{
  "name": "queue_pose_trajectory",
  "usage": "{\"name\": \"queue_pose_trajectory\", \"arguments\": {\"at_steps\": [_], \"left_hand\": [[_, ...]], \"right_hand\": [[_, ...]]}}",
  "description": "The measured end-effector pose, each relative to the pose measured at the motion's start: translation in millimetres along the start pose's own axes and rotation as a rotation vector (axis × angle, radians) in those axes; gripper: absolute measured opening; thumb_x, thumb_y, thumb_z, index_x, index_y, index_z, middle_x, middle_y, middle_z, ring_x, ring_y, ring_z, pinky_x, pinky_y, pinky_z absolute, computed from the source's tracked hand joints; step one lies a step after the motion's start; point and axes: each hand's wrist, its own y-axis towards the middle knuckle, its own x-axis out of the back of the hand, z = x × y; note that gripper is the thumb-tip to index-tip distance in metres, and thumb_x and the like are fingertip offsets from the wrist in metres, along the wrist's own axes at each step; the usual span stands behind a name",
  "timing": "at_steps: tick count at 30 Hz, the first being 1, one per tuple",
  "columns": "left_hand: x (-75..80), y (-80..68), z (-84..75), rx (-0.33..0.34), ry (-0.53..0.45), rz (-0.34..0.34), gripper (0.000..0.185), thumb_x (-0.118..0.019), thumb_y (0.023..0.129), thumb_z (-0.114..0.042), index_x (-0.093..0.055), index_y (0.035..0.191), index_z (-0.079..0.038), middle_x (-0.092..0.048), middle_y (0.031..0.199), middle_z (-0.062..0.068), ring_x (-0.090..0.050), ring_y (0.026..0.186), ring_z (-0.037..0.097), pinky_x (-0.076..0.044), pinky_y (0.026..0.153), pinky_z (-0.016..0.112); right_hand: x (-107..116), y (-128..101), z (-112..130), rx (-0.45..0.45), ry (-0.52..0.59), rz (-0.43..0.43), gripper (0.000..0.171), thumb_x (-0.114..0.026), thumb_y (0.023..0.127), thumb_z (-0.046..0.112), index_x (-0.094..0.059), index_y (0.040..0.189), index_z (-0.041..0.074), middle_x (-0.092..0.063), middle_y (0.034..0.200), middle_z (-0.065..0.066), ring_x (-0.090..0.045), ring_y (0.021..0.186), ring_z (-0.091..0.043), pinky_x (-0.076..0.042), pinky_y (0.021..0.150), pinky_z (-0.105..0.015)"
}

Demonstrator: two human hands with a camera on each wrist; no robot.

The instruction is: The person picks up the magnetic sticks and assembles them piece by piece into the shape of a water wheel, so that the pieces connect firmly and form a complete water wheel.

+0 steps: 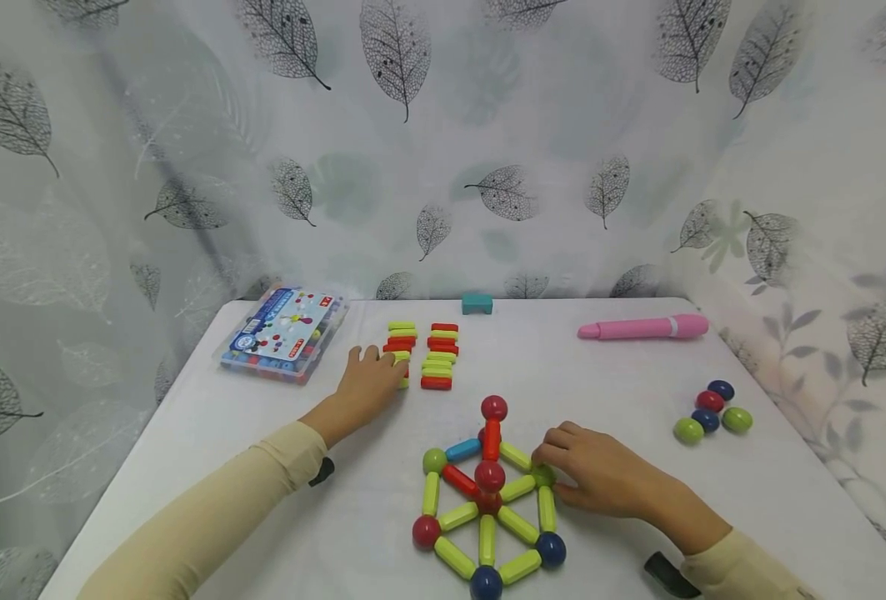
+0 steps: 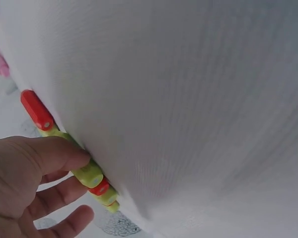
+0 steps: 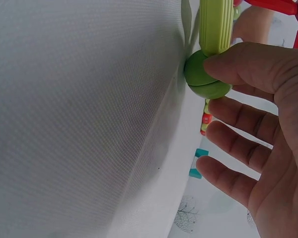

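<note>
At the left column of short magnetic rods, my left hand has its thumb and fingers around a yellow-green rod; red and yellow-green rods lie on either side. My right hand pinches a green ball between thumb and forefinger, its other fingers spread loosely. That ball is a corner of a wheel-like frame of balls and rods on the table. A red ball stands above the frame's middle, and an upright red rod at the far side bears another red ball.
A second column of rods lies beside the left one. A clear plastic box of pieces stands at the back left. Behind are a teal block and a pink pen-like object. Several loose balls lie at the right.
</note>
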Motion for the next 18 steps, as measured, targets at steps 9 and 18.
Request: {"name": "queue_pose_trajectory", "arguments": {"at_steps": [9,18], "left_hand": [[0.0,-6.0,-0.3,-0.018,0.0,0.019,0.039,-0.075,0.094,-0.023,-0.066,0.13,-0.013,-0.068,0.123,0.011,-0.056,0.116,0.037,-0.038,0.109,0.066],[4.4,-24.9,-4.0,-0.073,-0.115,-0.023,0.03,-0.078,0.09,-0.02,-0.068,0.118,-0.016,-0.068,0.113,0.007,-0.058,0.11,0.032,-0.04,0.108,0.065]], "right_hand": [[0.1,0.6,0.5,0.018,-0.001,-0.009,0.037,-0.084,0.083,0.024,-0.069,0.116,0.026,-0.063,0.105,0.012,-0.057,0.099,-0.009,-0.059,0.084,-0.033],[-2.1,-0.6,-1.0,-0.013,-0.001,-0.006,0.035,-0.082,0.084,0.026,-0.069,0.117,0.027,-0.062,0.106,0.013,-0.057,0.1,-0.009,-0.06,0.085,-0.033]]}}
